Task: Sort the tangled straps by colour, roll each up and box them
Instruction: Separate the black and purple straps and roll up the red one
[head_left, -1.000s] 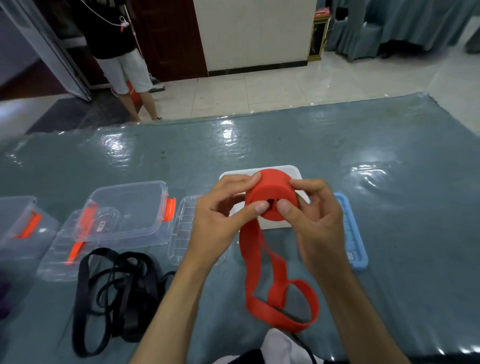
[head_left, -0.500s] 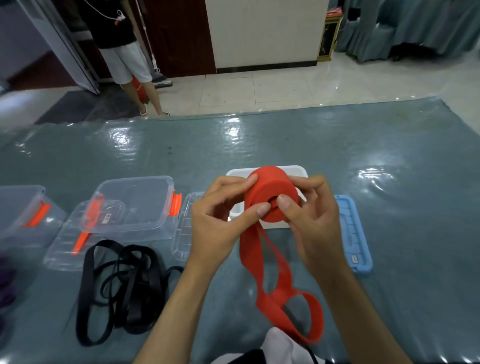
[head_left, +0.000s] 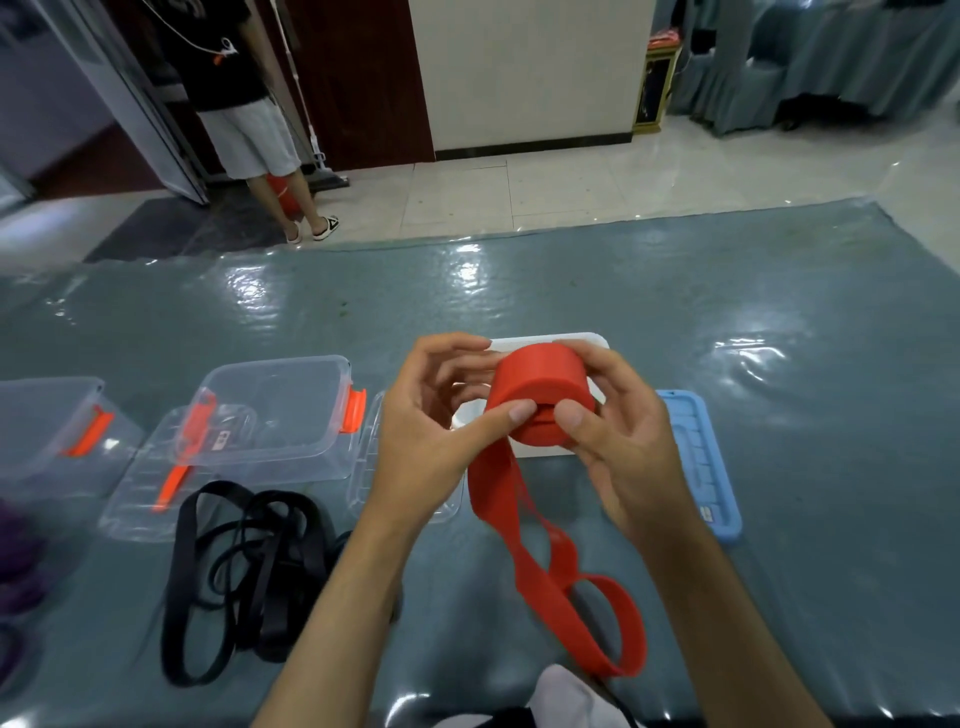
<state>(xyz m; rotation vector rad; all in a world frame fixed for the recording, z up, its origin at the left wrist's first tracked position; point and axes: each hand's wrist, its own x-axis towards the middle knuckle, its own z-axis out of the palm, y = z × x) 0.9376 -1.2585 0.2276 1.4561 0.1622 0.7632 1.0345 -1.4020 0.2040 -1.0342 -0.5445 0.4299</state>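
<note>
Both hands hold a thick roll of red strap (head_left: 540, 397) above the table: the left hand (head_left: 436, 431) curls round its left side with the thumb pressed on the near face, and the right hand (head_left: 621, 441) cups the right side, thumb also on the near face beside the roll's small centre hole. How the fingers lie behind the roll is hidden. From the roll's underside the loose tail (head_left: 550, 561) hangs down toward the near edge, twisting once and ending in a loop — part of it is motion-blurred. Behind the roll lies a white lid (head_left: 550, 343), mostly covered by the hands, and just right of it a blue lid (head_left: 701, 467), partly hidden by the right wrist. To the left of the left hand stands a clear box (head_left: 280, 410) with orange clips, resting on another clear lid; a further clear lid pokes out from behind the left forearm. Nearer, a tangle of black straps (head_left: 249, 577) lies on the grey-blue table cover (head_left: 675, 291). At the far left a second clear box (head_left: 47, 421) is cut off by the frame, and something purple (head_left: 15, 571) beside it is too dim to make out. Beyond the table a person (head_left: 244, 114) stands on the tiled floor — seen only from the chest down.
</note>
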